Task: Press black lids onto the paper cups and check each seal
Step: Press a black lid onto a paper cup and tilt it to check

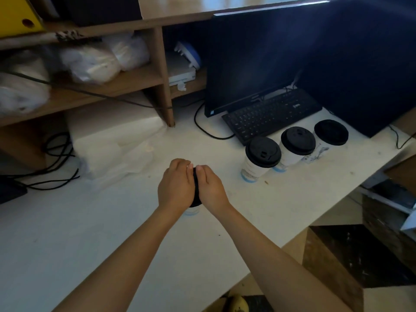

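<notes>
Now gripping black lid with curled left hand and right hand mid-desk, seating rim evenly on cup.

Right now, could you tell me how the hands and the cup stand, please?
Left hand and right hand both cupped round black lid. Lid sits on paper cup, mostly hidden. Three lidded cups off right, clear of work.

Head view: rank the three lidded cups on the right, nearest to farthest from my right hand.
1. Front cup, just right of the right hand.
2. Middle cup, behind it, beside the keyboard.
3. Back cup, farthest right, by the monitor.
</notes>
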The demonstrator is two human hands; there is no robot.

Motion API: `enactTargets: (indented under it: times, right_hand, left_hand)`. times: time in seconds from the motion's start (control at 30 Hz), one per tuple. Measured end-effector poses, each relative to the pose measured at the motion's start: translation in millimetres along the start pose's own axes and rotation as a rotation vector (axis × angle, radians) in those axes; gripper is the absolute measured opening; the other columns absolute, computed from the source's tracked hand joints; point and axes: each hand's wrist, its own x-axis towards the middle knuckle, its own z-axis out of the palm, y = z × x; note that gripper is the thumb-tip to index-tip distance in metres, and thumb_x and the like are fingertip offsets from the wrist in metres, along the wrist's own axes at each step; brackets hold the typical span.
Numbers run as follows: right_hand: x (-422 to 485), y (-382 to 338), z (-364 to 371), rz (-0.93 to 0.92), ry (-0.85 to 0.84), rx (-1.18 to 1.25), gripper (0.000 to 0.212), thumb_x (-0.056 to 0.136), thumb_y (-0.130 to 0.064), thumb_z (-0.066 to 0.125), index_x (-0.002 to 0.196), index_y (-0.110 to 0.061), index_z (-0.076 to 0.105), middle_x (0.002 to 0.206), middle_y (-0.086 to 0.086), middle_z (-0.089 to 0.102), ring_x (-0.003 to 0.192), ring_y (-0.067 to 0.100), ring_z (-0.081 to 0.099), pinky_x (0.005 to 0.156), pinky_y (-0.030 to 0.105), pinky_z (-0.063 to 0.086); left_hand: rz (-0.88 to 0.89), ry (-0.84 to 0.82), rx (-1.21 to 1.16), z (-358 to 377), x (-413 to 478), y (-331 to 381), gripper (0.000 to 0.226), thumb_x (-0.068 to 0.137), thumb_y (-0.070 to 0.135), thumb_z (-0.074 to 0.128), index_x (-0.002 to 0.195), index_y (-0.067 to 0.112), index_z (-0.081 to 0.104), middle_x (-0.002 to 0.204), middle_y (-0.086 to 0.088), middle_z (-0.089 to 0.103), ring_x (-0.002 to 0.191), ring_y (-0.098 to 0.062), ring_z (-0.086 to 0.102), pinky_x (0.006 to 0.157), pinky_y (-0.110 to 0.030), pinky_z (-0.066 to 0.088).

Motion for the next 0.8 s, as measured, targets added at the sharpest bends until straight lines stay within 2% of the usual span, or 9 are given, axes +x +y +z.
enactTargets:
  times: [0.17,0.3,0.37,0.47,0.5,0.57,0.63,0.7,0.8]
  right_hand:
    - [-0.7,0.4,2.5,0.013,0.019,0.094,0.028,0.101,-0.022,0.033,0.092,-0.011,0.057,0.082,-0.003,0.058,0.076,0.006,0.053,0.07,0.017,0.041]
    - [-17.5,-1.8,1.7,0.044,0.084,0.186,0.027,0.102,-0.025,0.029,0.097,-0.012,0.052,0.083,-0.007,0.054,0.076,0.003,0.051,0.07,0.019,0.04]
    - [-31.6,1.3,-1.1,0.046,0.07,0.193,0.028,0.103,-0.027,0.026,0.11,-0.015,0.05,0.094,-0.007,0.055,0.087,0.005,0.052,0.074,0.016,0.04]
    - [-49.9,20.5,-8.7,0.022,-0.02,0.244,0.033,0.103,-0.029,0.024,0.128,-0.023,0.044,0.112,-0.017,0.05,0.104,-0.003,0.048,0.083,-0.001,0.036]
    - [-52.7,29.0,-12.4,0.025,-0.046,0.25,0.033,0.103,-0.027,0.024,0.13,-0.025,0.043,0.118,-0.017,0.05,0.109,-0.003,0.047,0.09,0.002,0.035]
    - [-53.2,46.4,-20.1,0.034,-0.11,0.188,0.035,0.103,-0.018,0.028,0.134,-0.022,0.042,0.127,-0.011,0.048,0.119,0.005,0.046,0.101,0.012,0.033]
    - [-52.0,59.8,-25.0,-0.001,-0.228,0.062,0.045,0.098,-0.005,0.039,0.141,-0.016,0.035,0.133,-0.008,0.044,0.124,0.008,0.042,0.101,0.013,0.032]
    - [-47.4,64.5,-25.4,-0.007,-0.349,-0.007,0.062,0.092,-0.004,0.053,0.145,-0.016,0.025,0.135,-0.011,0.037,0.124,0.003,0.035,0.104,0.015,0.028]
    - [-31.4,62.9,-20.7,0.028,-0.437,0.0,0.083,0.082,-0.011,0.07,0.147,-0.017,0.019,0.139,-0.011,0.033,0.126,0.0,0.03,0.101,0.014,0.026]
  left_hand:
    - [0.024,-0.019,0.028,-2.6,0.2,0.9,0.04,0.102,0.028,0.026,0.122,0.009,0.055,0.134,-0.004,0.049,0.111,-0.024,0.054,0.085,-0.03,0.038]
    - [0.169,-0.186,-0.045,-9.6,11.0,-3.5,0.04,0.102,0.028,0.028,0.125,0.013,0.057,0.133,-0.004,0.051,0.116,-0.02,0.052,0.094,-0.029,0.039]
    - [0.302,-0.292,-0.043,-14.7,17.2,-5.3,0.039,0.102,0.028,0.03,0.128,0.016,0.056,0.131,-0.002,0.053,0.121,-0.018,0.049,0.101,-0.028,0.037]
    - [0.469,-0.439,0.103,-24.5,24.1,-6.9,0.04,0.101,0.035,0.028,0.132,0.025,0.051,0.137,0.002,0.05,0.131,-0.015,0.036,0.11,-0.034,0.029]
    - [0.492,-0.456,0.187,-26.3,25.6,-7.2,0.041,0.101,0.037,0.026,0.134,0.028,0.049,0.141,0.003,0.046,0.136,-0.015,0.03,0.112,-0.036,0.025]
    - [0.475,-0.437,0.336,-27.4,24.3,-2.3,0.044,0.1,0.043,0.021,0.135,0.033,0.046,0.148,0.003,0.038,0.142,-0.018,0.019,0.115,-0.042,0.017]
    - [0.431,-0.401,0.405,-22.3,17.7,8.0,0.048,0.099,0.046,0.018,0.136,0.032,0.045,0.149,0.001,0.036,0.142,-0.02,0.018,0.114,-0.045,0.016]
    - [0.422,-0.348,0.453,-12.8,8.6,14.8,0.049,0.098,0.047,0.019,0.135,0.027,0.045,0.145,0.001,0.042,0.137,-0.02,0.028,0.109,-0.044,0.026]
    - [0.398,-0.275,0.42,-7.2,4.8,15.6,0.043,0.098,0.042,0.025,0.127,0.024,0.051,0.134,0.002,0.051,0.125,-0.02,0.039,0.094,-0.041,0.037]
